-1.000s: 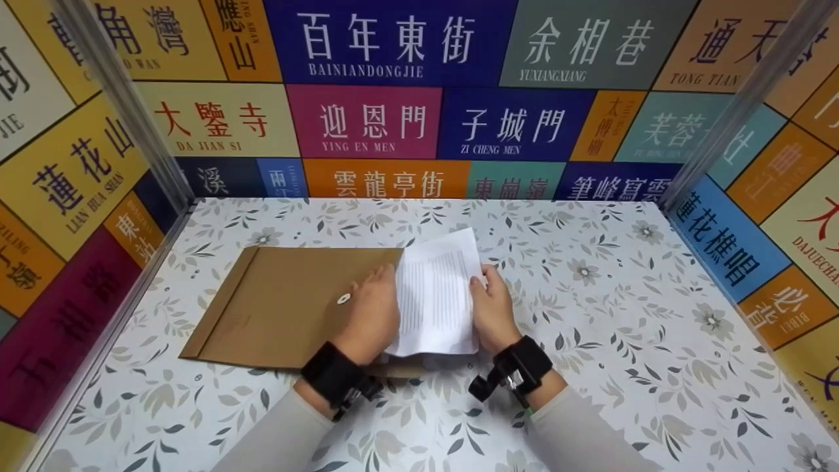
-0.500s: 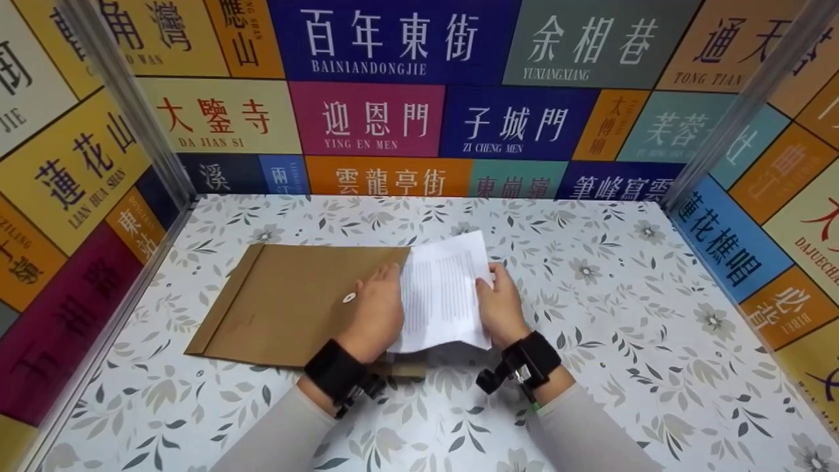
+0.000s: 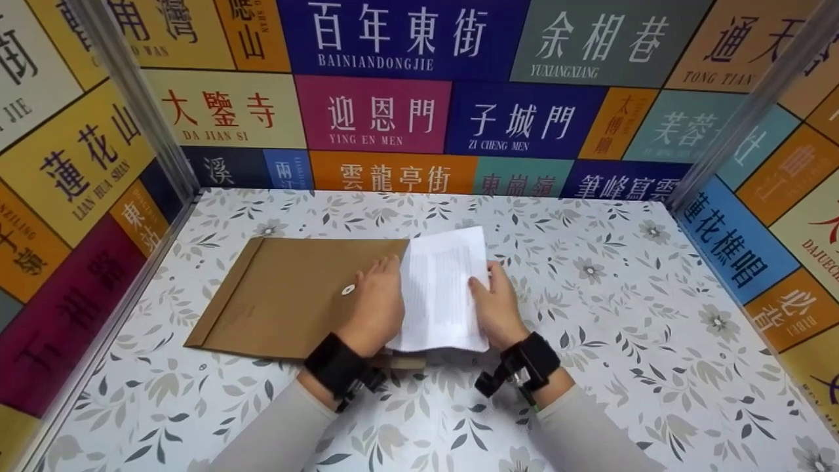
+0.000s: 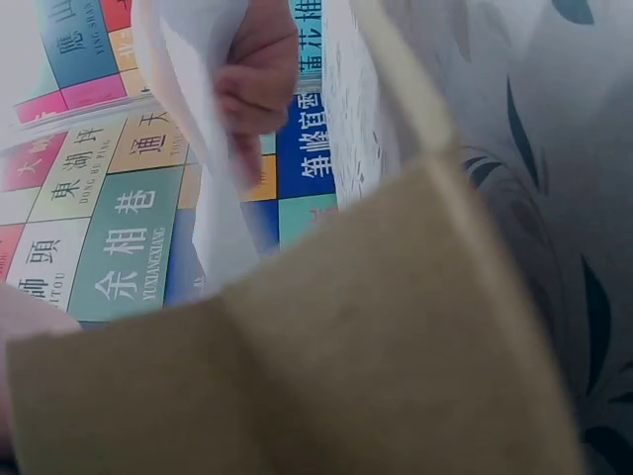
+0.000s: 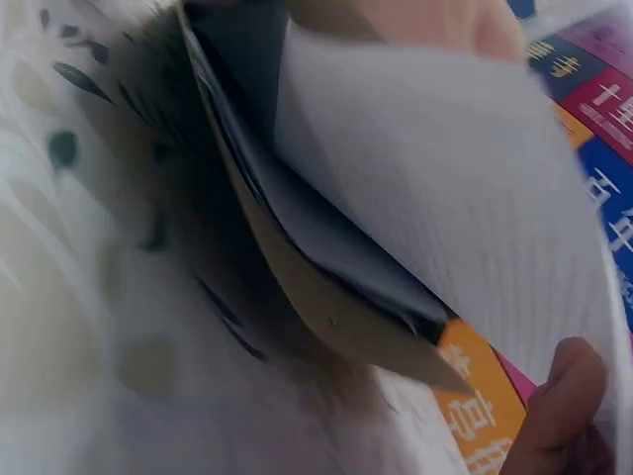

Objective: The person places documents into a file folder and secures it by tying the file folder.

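A brown paper envelope lies on the table, a white round button on its face. My left hand lies over its right part and grips it at the mouth. That envelope gapes open in the left wrist view. White printed paper stands partly in the mouth, bent slightly, lines of text facing up. My right hand pinches its right edge, thumb on top. In the right wrist view the thumb presses the paper, and the dark inside of the envelope shows below it.
The table has a white cover with a grey leaf pattern. Colourful walls with printed street names rise at the back and both sides, with clear corner strips. Black camera straps sit on both wrists.
My right hand with the paper shifts slightly right, then stays nearly in place. The paper's bend changes a little. My left hand keeps to the envelope's mouth.
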`<state>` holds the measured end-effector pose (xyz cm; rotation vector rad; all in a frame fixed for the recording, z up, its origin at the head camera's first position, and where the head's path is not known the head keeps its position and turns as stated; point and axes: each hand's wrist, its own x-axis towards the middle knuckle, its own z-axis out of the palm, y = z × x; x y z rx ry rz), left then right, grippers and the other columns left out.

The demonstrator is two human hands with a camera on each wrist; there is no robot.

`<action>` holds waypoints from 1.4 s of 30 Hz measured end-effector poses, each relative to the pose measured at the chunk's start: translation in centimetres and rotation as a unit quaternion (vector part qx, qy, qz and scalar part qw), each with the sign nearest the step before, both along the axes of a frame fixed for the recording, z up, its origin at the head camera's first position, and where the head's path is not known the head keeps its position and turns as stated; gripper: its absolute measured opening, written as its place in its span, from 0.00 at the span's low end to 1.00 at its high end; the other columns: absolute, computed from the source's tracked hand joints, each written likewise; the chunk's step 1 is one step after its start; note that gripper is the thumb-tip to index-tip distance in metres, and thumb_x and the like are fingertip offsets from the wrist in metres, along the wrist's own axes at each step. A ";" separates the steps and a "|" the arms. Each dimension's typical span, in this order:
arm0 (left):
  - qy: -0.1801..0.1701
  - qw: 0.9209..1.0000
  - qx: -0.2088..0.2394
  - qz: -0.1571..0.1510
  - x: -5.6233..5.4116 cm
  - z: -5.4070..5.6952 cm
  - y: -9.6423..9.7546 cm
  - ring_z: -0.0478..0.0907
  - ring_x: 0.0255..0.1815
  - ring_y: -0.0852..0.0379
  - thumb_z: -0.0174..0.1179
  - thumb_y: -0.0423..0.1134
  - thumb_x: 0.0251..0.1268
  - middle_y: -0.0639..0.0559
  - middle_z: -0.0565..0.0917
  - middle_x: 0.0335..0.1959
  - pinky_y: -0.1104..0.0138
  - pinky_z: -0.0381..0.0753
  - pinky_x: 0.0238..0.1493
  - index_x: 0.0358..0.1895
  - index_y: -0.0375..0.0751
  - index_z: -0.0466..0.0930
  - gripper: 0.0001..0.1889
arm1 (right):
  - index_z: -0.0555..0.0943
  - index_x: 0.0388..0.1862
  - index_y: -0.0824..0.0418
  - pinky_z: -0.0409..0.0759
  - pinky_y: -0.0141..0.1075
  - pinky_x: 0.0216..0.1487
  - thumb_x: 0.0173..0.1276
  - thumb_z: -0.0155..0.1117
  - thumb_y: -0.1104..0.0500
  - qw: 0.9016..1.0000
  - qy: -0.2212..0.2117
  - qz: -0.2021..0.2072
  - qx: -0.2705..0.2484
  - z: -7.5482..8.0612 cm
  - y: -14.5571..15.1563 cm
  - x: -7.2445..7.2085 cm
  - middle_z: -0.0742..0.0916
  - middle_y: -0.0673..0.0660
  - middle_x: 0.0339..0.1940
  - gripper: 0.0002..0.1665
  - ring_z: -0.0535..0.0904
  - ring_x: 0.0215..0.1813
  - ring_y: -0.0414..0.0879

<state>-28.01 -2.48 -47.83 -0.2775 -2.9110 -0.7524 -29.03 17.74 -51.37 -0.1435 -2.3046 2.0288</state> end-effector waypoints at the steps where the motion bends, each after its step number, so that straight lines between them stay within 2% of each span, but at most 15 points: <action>1: -0.005 1.000 -0.003 -0.001 0.1 0.0 0.2 0.67 0.77 0.36 0.44 0.19 0.72 0.30 0.73 0.72 0.38 0.60 0.76 0.73 0.25 0.69 0.26 | 0.71 0.66 0.64 0.84 0.42 0.45 0.80 0.49 0.68 1.000 -0.002 0.009 -0.005 -0.2 -0.4 0.2 0.84 0.65 0.51 0.18 0.84 0.44 0.54; 6: -0.010 1.000 -0.017 -0.019 0.7 -0.3 1.1 0.67 0.76 0.37 0.43 0.17 0.71 0.30 0.73 0.72 0.38 0.61 0.75 0.72 0.24 0.69 0.27 | 0.68 0.65 0.69 0.87 0.45 0.42 0.79 0.49 0.72 0.996 0.007 0.059 -0.061 -1.1 -2.0 1.1 0.85 0.71 0.52 0.18 0.87 0.43 0.56; 9: 0.000 0.999 -0.026 -0.032 1.0 -0.4 1.5 0.69 0.75 0.37 0.43 0.16 0.70 0.30 0.75 0.71 0.37 0.63 0.74 0.71 0.24 0.70 0.27 | 0.67 0.64 0.71 0.88 0.44 0.40 0.79 0.50 0.73 0.994 0.011 0.074 -0.075 -1.5 -2.4 1.3 0.85 0.73 0.50 0.17 0.87 0.42 0.56; 12: 0.003 0.999 -0.030 -0.036 1.2 -0.5 1.7 0.70 0.75 0.37 0.43 0.16 0.69 0.30 0.75 0.70 0.37 0.63 0.74 0.71 0.24 0.70 0.27 | 0.69 0.64 0.72 0.87 0.41 0.38 0.77 0.54 0.72 0.995 0.000 0.076 -0.066 -1.6 -2.4 1.1 0.86 0.72 0.48 0.19 0.87 0.40 0.54; 16: 0.002 0.999 -0.024 -0.034 1.1 -0.5 1.6 0.70 0.75 0.38 0.43 0.17 0.70 0.31 0.75 0.70 0.37 0.63 0.74 0.71 0.24 0.70 0.27 | 0.73 0.61 0.71 0.82 0.34 0.31 0.73 0.62 0.68 0.997 -0.047 0.055 -0.005 -1.1 -1.5 0.4 0.87 0.65 0.40 0.20 0.84 0.33 0.46; 18: 0.000 0.999 -0.019 -0.034 1.0 -0.6 1.5 0.70 0.75 0.37 0.43 0.17 0.70 0.31 0.75 0.71 0.37 0.62 0.74 0.72 0.24 0.70 0.27 | 0.74 0.59 0.70 0.82 0.33 0.29 0.70 0.63 0.67 0.995 -0.082 0.053 0.003 -0.6 -0.6 0.0 0.85 0.62 0.38 0.20 0.83 0.30 0.45; 21: -0.006 0.999 -0.012 -0.035 0.8 -0.7 1.5 0.69 0.76 0.37 0.44 0.16 0.69 0.31 0.74 0.71 0.36 0.61 0.74 0.72 0.24 0.69 0.28 | 0.74 0.54 0.71 0.83 0.33 0.27 0.66 0.62 0.69 0.989 -0.125 0.081 -0.014 -0.1 1.0 -0.4 0.83 0.58 0.34 0.18 0.81 0.26 0.44; 23: -0.009 0.999 -0.010 -0.034 0.8 -0.6 1.5 0.68 0.76 0.37 0.45 0.16 0.69 0.30 0.73 0.72 0.36 0.61 0.74 0.73 0.24 0.68 0.28 | 0.74 0.49 0.71 0.85 0.34 0.29 0.64 0.61 0.71 0.983 -0.142 0.110 -0.037 0.1 1.7 -0.5 0.83 0.57 0.32 0.15 0.83 0.26 0.44; 26: -0.009 0.999 -0.009 -0.035 0.9 -0.7 1.5 0.67 0.76 0.37 0.45 0.16 0.69 0.30 0.73 0.72 0.37 0.61 0.74 0.73 0.24 0.68 0.28 | 0.76 0.42 0.71 0.85 0.33 0.30 0.63 0.62 0.74 0.979 -0.144 0.139 -0.042 0.0 2.0 -0.4 0.82 0.55 0.29 0.10 0.82 0.26 0.42; 33: 0.006 0.999 -0.015 -0.045 1.4 -1.2 2.0 0.70 0.75 0.37 0.44 0.17 0.69 0.31 0.75 0.71 0.35 0.62 0.73 0.71 0.25 0.70 0.27 | 0.77 0.38 0.71 0.85 0.31 0.29 0.62 0.62 0.76 0.983 -0.127 0.121 -0.046 -1.1 0.5 0.1 0.83 0.54 0.27 0.07 0.82 0.24 0.40; 37: -0.003 0.998 -0.013 -0.053 1.7 -1.3 2.4 0.68 0.76 0.37 0.44 0.18 0.72 0.30 0.74 0.72 0.35 0.61 0.73 0.72 0.25 0.69 0.26 | 0.78 0.39 0.72 0.86 0.32 0.31 0.62 0.63 0.76 0.986 -0.112 0.106 -0.063 -1.7 -0.8 0.5 0.85 0.56 0.27 0.07 0.84 0.25 0.42; 42: 0.001 0.998 -0.026 -0.058 2.1 -1.5 3.0 0.68 0.75 0.36 0.47 0.18 0.70 0.31 0.74 0.72 0.33 0.61 0.72 0.72 0.25 0.69 0.27 | 0.80 0.41 0.73 0.87 0.33 0.33 0.61 0.65 0.77 0.989 -0.093 0.066 -0.094 -2.5 -2.3 1.0 0.87 0.60 0.31 0.09 0.85 0.28 0.43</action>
